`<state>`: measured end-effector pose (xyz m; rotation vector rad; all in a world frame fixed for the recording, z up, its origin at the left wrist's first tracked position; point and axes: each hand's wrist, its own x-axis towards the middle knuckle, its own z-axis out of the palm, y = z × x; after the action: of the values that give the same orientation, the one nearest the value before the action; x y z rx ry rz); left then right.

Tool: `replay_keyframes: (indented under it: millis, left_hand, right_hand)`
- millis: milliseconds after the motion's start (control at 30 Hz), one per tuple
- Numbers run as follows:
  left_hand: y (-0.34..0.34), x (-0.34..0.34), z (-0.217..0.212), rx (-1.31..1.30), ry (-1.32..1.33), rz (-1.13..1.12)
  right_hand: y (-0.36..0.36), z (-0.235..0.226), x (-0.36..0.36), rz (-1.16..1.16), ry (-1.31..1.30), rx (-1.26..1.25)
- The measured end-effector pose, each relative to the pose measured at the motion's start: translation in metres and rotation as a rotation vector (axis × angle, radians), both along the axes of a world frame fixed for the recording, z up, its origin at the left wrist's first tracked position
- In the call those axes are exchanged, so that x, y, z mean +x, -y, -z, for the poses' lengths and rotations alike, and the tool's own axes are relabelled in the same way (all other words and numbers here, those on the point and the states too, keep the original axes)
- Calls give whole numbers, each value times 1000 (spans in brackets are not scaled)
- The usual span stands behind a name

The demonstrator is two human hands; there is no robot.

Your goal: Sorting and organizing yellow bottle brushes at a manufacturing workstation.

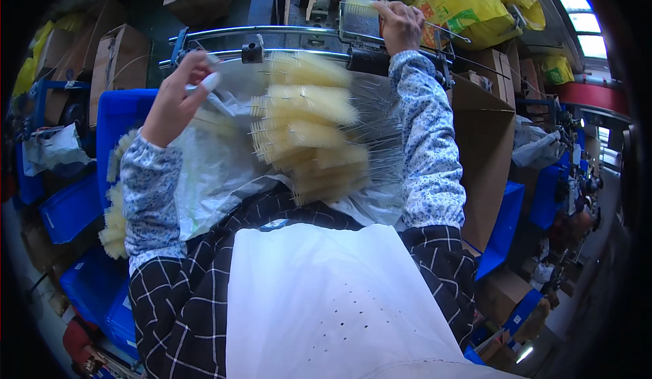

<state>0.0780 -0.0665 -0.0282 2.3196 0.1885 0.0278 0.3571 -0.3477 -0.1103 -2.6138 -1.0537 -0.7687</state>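
My right hand (403,27) is up at the machine (320,7), its fingers closed on the end of a pale yellow bristle brush (360,5). The far side of that grip is hidden. My left hand (182,95) is raised near the left end of the metal rails, with thumb and fingers apart and nothing visible between them. White covers show on its fingertips. Below the rails, a pile of yellow wire-stemmed brushes (309,131) lies across my lap on a plastic sheet (214,168), with thin wire stems pointing right. The pile is partly blurred.
Two polished rails (292,31) cross in front of me. A blue bin (112,117) with more brushes is at my left, and an open cardboard box (485,155) at my right. Yellow bags (468,12) are heaped behind the machine. Several cartons and blue crates surround the spot.
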Motion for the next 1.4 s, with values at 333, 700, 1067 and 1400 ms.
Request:
replay_keyframes:
  millis: [333, 700, 1067, 1400]
  left_hand:
    - [70, 90, -11, -561, 142, 410]
    - [110, 97, -18, -81, 400, 455]
    - [108, 130, -2, -148, 164, 286]
    - [140, 118, 41, 453, -122, 648]
  right_hand:
    - [27, -76, -94, -245, 359, 194]
    - [54, -90, -118, -58, -574, 213]
    - [19, -57, -92, -253, -169, 286]
    - [-17, -9, -30, 138, -272, -31]
